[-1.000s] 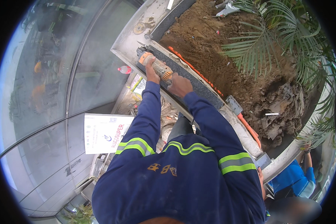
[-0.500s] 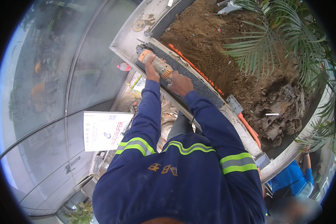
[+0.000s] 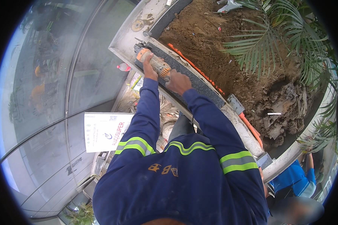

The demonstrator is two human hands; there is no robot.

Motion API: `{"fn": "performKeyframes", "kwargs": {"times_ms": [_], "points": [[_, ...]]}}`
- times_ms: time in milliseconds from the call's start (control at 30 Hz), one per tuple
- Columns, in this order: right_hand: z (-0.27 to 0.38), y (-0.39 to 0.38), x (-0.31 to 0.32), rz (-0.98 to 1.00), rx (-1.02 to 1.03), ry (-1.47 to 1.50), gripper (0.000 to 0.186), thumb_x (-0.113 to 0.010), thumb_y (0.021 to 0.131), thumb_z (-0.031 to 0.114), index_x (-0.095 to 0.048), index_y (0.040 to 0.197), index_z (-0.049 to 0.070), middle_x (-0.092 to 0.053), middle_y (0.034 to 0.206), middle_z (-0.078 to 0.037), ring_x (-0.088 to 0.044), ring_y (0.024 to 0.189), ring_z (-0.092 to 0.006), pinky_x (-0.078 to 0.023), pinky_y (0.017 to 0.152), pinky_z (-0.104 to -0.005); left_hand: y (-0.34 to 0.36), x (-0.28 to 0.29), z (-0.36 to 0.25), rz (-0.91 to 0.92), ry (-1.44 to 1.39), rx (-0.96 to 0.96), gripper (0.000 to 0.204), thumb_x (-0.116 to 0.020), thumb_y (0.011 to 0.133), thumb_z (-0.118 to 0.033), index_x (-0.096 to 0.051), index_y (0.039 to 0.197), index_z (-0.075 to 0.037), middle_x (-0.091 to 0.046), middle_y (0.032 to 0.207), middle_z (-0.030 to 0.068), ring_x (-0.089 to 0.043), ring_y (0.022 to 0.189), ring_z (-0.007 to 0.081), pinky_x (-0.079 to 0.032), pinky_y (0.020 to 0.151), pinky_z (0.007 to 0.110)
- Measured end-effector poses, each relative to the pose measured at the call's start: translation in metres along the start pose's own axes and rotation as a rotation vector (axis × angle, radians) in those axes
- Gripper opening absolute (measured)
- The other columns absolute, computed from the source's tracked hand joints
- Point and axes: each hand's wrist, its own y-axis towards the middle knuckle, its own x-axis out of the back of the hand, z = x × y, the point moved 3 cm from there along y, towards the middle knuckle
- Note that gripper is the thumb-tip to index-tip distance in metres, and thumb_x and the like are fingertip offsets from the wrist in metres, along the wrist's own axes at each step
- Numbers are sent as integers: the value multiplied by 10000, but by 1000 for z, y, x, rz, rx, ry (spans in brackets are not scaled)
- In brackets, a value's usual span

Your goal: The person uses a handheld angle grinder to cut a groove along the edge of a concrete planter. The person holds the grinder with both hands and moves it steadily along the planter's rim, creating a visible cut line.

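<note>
An orange and grey angle grinder, dusty on its body, lies over the far-left end of a dark speckled stone slab. My left hand is wrapped round the grinder's body near its head. Behind it, my right hand is closed on the rear end. The grinder's head points away to the far left, with a thin dark blade-like edge beside it. Where that edge meets the stone is too small to tell. Both arms are stretched forward in dark blue sleeves with reflective bands.
A soil bed with palm fronds fills the right. An orange pipe lies along its edge. At left are glass panels, a white box and a bottle. A round disc rests on the ledge. Another person is lower right.
The grinder and both my hands have shifted slightly to the left and away from me. The grip of each hand stays the same.
</note>
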Motion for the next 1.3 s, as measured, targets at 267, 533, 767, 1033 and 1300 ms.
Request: {"fn": "performKeyframes", "kwargs": {"times_ms": [267,533,767,1033,1300], "points": [[2,9,-5,-45,19,3,376,-701,783,235,-566,1007,-35,-715,904,-286,-714,868,-446,-566,793,-513,3,-6,-9,-19,-21,20,452,-700,829,-252,-520,1192,-52,-618,880,169,-679,762,355,-593,698,503],[-2,7,-3,-13,7,7,397,-702,786,236,-567,1034,-43,-714,908,-289,-714,878,-448,-565,799,-512,-1,-9,-5,-12,-13,6,445,-694,836,-252,-517,1184,-39,-628,883,178,-687,766,360,-594,696,513],[-1,2,1,-6,-6,-6,379,-692,798,240,-575,1026,-39,-716,917,-289,-715,894,-446,-564,804,-514,6,1,2,-11,-3,56,572,-681,835,-271,-467,1317,-49,-614,1008,226,-671,897,402,-572,793,553],[2,7,1,-5,3,4,386,-688,799,243,-586,1040,-40,-723,940,-276,-718,901,-437,-567,813,-503,3,-6,-5,-25,-3,15,494,-716,815,-278,-522,1200,-36,-627,897,179,-685,770,368,-589,710,511],[9,7,6,21,-31,-7,355,-667,837,215,-612,1094,-22,-731,986,-229,-725,938,-397,-563,847,-481,8,-3,-6,-51,-22,36,498,-719,816,-267,-519,1225,-64,-624,911,181,-684,790,383,-592,727,533]]}}
